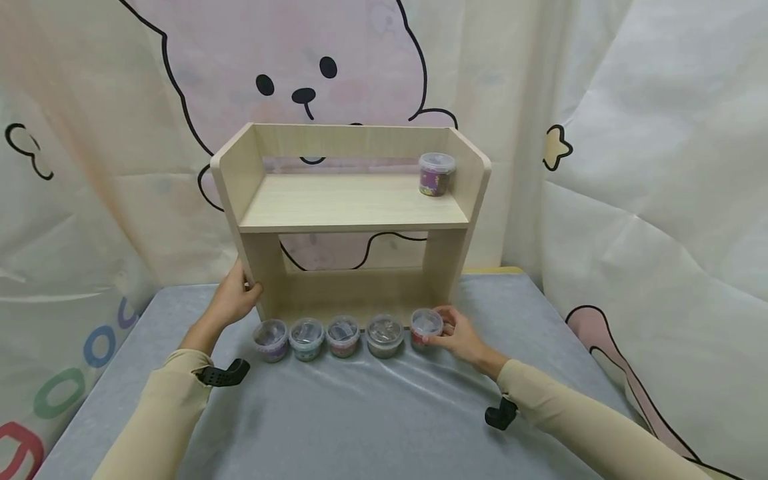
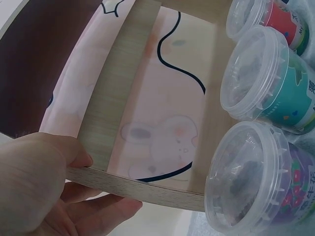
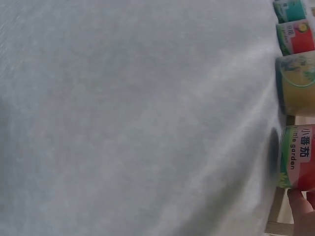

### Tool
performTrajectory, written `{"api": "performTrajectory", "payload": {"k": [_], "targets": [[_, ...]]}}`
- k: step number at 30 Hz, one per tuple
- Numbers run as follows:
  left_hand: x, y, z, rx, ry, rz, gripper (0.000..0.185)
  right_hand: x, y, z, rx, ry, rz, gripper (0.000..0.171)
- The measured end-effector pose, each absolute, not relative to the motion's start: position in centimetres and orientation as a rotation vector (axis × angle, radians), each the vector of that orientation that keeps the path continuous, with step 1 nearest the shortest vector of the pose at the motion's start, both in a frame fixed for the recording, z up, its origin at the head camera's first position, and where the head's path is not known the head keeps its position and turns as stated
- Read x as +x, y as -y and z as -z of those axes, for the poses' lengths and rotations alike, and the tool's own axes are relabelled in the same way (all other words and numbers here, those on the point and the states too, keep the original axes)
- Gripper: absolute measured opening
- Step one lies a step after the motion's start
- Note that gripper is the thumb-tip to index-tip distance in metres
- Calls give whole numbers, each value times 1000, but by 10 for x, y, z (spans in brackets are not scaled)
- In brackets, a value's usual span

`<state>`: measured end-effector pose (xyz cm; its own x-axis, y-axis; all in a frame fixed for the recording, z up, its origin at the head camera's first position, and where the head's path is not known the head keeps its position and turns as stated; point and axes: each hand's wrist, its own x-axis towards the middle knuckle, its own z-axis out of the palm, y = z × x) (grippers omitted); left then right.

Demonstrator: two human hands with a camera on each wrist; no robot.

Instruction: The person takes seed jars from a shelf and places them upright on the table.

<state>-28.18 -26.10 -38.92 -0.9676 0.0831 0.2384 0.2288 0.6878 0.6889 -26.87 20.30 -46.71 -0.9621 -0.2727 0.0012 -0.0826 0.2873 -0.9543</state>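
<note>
A pale wooden two-tier shelf (image 1: 354,203) stands on the table. My left hand (image 1: 231,300) grips its left side panel; in the left wrist view the thumb lies on one face of the board (image 2: 142,188) and the fingers on the other. At the right end of a row of clear-lidded plastic tubs, my right hand (image 1: 462,339) holds a red-labelled tub (image 1: 426,323) between thumb and fingers. Its label (image 3: 298,156) reads "little garden". Leftward along the row are a yellowish tub (image 1: 385,335), a red one (image 1: 343,336), a teal one (image 1: 307,339) and a purple one (image 1: 271,340).
Another tub (image 1: 435,175), with a purple label, sits at the right end of the upper shelf board. Grey-blue cloth (image 1: 372,420) covers the table. Behind and beside it hang printed curtains (image 1: 648,200) with cartoon figures.
</note>
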Motion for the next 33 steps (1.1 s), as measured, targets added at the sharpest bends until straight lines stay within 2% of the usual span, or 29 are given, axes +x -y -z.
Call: {"api": "performTrajectory", "payload": {"k": [18, 25, 33], "targets": [[-284, 260, 385, -280, 2710, 1153, 65, -265, -201, 483, -354, -2409, 1721, 68], [-285, 259, 388, -265, 2723, 1142, 64, -265, -216, 456, -485, -2499, 1550, 57], [-283, 262, 390, -259, 2716, 1168, 65, -266, -222, 417, -584, -2496, 1497, 55]]}}
